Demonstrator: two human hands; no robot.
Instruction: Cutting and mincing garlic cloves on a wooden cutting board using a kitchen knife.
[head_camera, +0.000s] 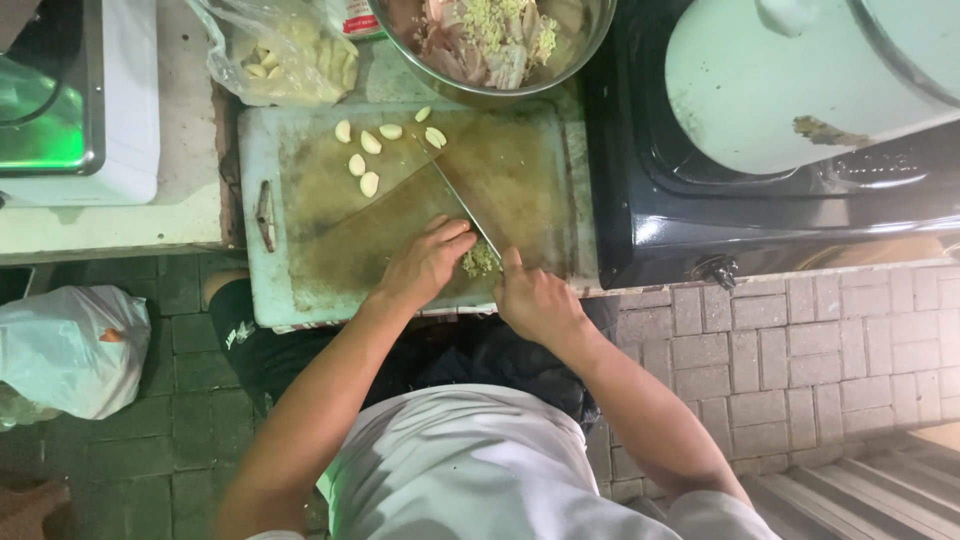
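Minced garlic (479, 260) is lying in a small heap at the cutting board's (300, 290) near edge, under the knife (458, 200). It is looking light, moist and sticky, likely to cling and scatter; best gathered by scraping with the blade. Right hand (537, 300) is closing around the knife handle. Left hand (425, 262) is resting curled, fingertips pressing beside the heap. Peeled garlic cloves (368, 160) are sitting near the board's far edge, below a steel bowl (590, 40).

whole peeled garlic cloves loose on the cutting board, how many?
6 garlic cloves, all loose at the far end of the cutting board: three in a far row, three in a nearer cluster. More may sit under the hands.
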